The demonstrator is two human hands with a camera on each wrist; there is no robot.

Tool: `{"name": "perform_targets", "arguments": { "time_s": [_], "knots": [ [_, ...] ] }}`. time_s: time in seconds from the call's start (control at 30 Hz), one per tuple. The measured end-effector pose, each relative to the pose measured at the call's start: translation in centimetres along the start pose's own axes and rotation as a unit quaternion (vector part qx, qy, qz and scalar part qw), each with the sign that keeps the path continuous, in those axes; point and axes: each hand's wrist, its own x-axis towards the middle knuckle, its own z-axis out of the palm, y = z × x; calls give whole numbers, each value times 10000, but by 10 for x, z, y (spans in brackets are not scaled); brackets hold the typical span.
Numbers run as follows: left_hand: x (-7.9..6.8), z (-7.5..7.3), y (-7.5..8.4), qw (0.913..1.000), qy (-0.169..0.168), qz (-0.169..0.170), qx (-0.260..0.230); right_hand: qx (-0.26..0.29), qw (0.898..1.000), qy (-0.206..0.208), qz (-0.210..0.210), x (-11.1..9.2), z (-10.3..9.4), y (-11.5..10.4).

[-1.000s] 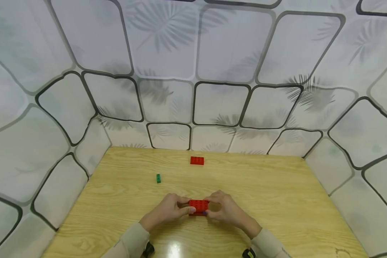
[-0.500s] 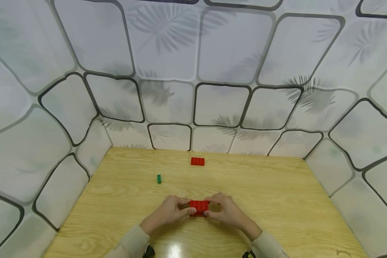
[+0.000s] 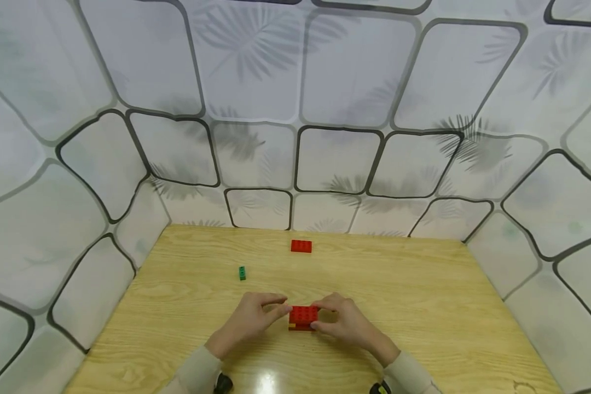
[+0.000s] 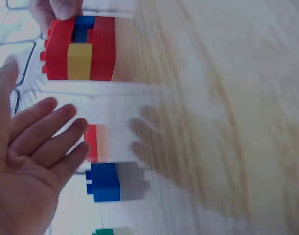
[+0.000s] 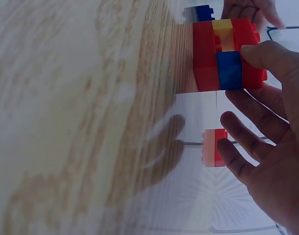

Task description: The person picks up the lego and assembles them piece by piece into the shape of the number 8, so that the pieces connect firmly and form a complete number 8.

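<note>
A stack of toy building bricks (image 3: pixel 302 314) stands on the table, with a red brick on top, a yellow brick (image 4: pixel 80 61) and a blue brick (image 5: pixel 229 71) in the middle layer, and red below. My right hand (image 3: pixel 347 323) pinches its right end, the thumb on the near side by the blue and upper red bricks. Just off the left end is my left hand (image 3: pixel 251 320), its fingers extended and holding nothing. The left wrist view shows the gap between that hand (image 4: pixel 36 156) and the stack.
Farther back on the wooden table (image 3: pixel 399 284) lies a loose red brick (image 3: pixel 301 246). A small green brick (image 3: pixel 242 273) sits to the left. Another blue brick (image 4: pixel 105 182) shows in the left wrist view but not in the head view. Patterned cloth walls surround the table.
My left hand has let go of the stack and moved slightly left, uncovering the yellow brick. The right hand keeps its grip, and the stack stays in place.
</note>
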Motion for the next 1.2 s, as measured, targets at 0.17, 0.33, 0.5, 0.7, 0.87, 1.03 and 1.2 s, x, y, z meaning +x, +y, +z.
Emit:
{"name": "perform_targets", "arguments": {
  "time_s": [0.17, 0.33, 0.5, 0.7, 0.87, 1.03, 1.2],
  "knots": [
    [-3, -12, -5, 9946, 1008, 118, -219, 23, 9999, -99, 100, 0, -1, -1],
    [-6, -27, -9, 9924, 1199, -64, -269, 70, 9997, -160, 145, 0, -1, -1],
    [-9, -34, -15, 9930, 1140, -257, -148, 81, 9998, -134, 83, 0, -1, 1],
    [-11, -37, -27, 9953, 965, 44, 9, 103, 9999, -127, 31, 0, -1, 1],
    [-14, -40, -34, 9968, 785, 119, 83, 74, 9999, -117, 15, 0, -1, 1],
    [-16, -41, -36, 9976, 662, 70, 175, 50, 9999, -110, 22, 0, 0, 2],
    [-18, -41, -38, 9977, 593, -18, 340, 39, 9999, -115, 11, 0, 0, 3]
  ]
}}
